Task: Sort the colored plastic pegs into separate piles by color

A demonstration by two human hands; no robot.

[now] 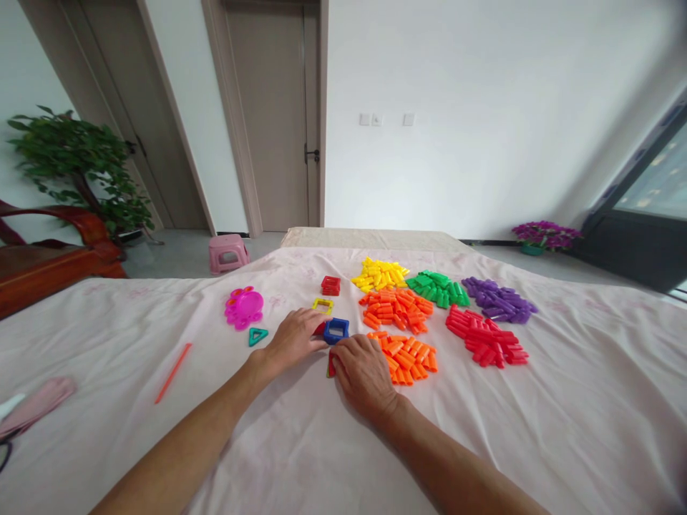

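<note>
On the cloth, a stack of blue square frames sits between my two hands. My left hand is closed at the stack's left side, with a red piece showing at its fingertips. Curled just in front of the blue frames, my right hand has its fingertips on a small red piece with a green edge, mostly covered by the fingers. A yellow square frame lies just beyond the left hand, and stacked red frames are farther back. A teal triangle frame rests left of the left hand.
Piles of yellow, green, orange, purple and red tubes lie to the right. At left are a pink paw-shaped tray and an orange stick. A pink stool stands beyond the table.
</note>
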